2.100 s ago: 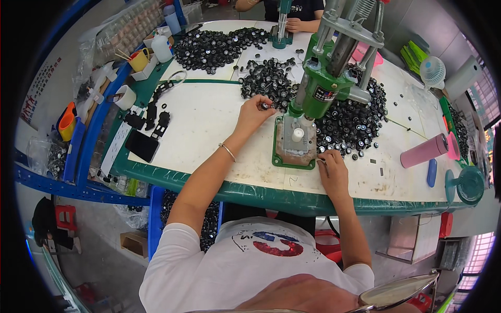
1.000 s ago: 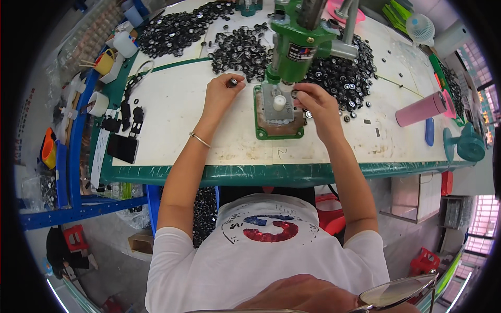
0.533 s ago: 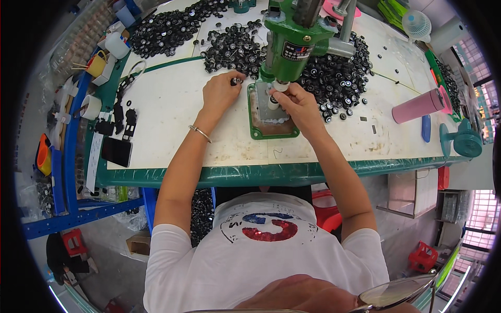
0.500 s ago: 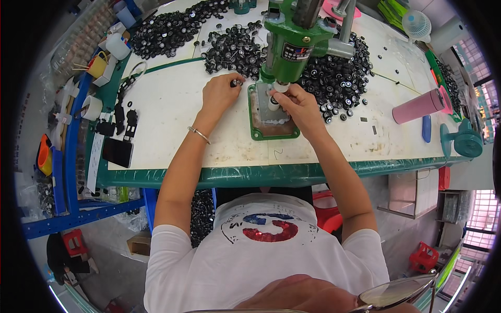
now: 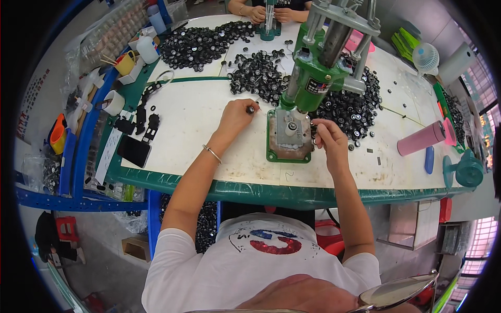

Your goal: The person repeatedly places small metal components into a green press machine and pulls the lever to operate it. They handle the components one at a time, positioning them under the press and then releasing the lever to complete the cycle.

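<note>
My left hand [image 5: 236,121] is closed round a small black wheel [image 5: 250,109], left of the green hand press [image 5: 314,78]. On the press's base plate [image 5: 272,150] stands a white round holder [image 5: 290,132], and a small black wheel [image 5: 292,125] sits on top of it. My right hand [image 5: 333,143] is just right of the base plate, thumb and fingers bent together. Something dark shows at its fingertips, too small to make out. Beyond the press lies a heap of black wheels [image 5: 360,107], and another heap [image 5: 255,78] lies behind my left hand.
At the far edge a co-worker's hands [image 5: 271,14] are at a second green press [image 5: 267,34]. A pink tumbler [image 5: 420,138], a blue case [image 5: 429,159] and a green fan [image 5: 464,169] stand at right. At left lie a phone [image 5: 134,151] and black straps [image 5: 141,117].
My right hand has left the holder under the ram and moved right, off the base plate. My left hand keeps its wheel. The view has shifted, bringing the co-worker's hands into sight.
</note>
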Motion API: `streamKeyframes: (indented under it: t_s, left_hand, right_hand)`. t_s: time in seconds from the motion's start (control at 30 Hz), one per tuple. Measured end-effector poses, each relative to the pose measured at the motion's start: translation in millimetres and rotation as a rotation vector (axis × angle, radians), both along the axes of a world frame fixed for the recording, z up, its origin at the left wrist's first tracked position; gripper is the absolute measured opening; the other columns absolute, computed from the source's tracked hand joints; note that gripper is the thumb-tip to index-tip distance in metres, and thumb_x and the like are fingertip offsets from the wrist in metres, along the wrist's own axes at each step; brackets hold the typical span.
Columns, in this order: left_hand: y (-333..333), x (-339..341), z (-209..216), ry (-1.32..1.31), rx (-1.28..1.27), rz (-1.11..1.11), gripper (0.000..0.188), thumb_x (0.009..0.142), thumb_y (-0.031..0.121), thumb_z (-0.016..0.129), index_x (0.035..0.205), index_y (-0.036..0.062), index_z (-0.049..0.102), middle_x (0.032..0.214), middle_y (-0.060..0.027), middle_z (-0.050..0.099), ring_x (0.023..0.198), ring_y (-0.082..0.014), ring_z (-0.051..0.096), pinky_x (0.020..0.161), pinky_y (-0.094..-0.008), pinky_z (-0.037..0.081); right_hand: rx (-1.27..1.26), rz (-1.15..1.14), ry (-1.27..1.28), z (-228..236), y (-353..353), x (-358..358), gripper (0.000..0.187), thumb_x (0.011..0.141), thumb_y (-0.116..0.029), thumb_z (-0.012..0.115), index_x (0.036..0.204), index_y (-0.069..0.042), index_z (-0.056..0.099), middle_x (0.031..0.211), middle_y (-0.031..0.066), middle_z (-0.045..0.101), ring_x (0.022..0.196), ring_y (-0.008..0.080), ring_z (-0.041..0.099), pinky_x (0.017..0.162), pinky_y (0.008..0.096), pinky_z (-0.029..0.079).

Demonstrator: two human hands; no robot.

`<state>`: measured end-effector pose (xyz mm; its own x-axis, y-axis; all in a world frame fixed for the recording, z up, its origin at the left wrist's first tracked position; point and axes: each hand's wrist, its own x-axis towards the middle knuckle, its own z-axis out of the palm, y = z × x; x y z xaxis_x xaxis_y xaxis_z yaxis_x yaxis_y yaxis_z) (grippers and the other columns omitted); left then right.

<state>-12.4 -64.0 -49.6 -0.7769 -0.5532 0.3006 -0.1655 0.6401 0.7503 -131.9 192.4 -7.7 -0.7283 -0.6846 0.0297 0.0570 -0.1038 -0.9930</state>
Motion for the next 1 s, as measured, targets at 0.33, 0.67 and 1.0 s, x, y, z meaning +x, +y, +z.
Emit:
streamKeyframes:
  t_s: [0.33,0.67,1.0]
  left_hand:
    - [-6.0,-24.1,8.2,-0.175,-0.031,0.274,0.029,0.074,0.034,0.074,0.084,0.0071,0.071,0.071,-0.0163,0.066,0.066,-0.0322,0.064,0.064,-0.0398,0.051]
    - [0.9,-20.5,15.4,-0.296,-0.055,0.120,0.022,0.069,0.018,0.073,0.090,0.0102,0.070,0.080,-0.0118,0.069,0.078,-0.0301,0.066,0.071,-0.0389,0.051]
    - [17.8,-11.3,8.8,0.012,0.283,0.015,0.031,0.073,0.004,0.070,0.104,0.0090,0.067,0.081,-0.0029,0.065,0.073,-0.0162,0.062,0.066,-0.0293,0.050]
  right_hand:
    - [0.021,-0.056,0.070,2.9,16.3,0.3,0.021,0.095,-0.017,0.055,0.107,-0.003,0.064,0.068,-0.0032,0.052,0.060,0.0032,0.044,0.054,0.0184,0.033]
    - [0.043,-0.061,0.090,-9.6,33.2,-3.2,0.017,0.092,-0.016,0.059,0.101,-0.004,0.067,0.070,-0.0045,0.053,0.062,0.0028,0.047,0.054,0.0187,0.035]
    - [0.025,-0.097,0.121,2.3,38.0,-6.5,0.018,0.093,-0.017,0.058,0.102,-0.003,0.066,0.069,-0.0038,0.053,0.062,0.0036,0.046,0.055,0.0193,0.035]
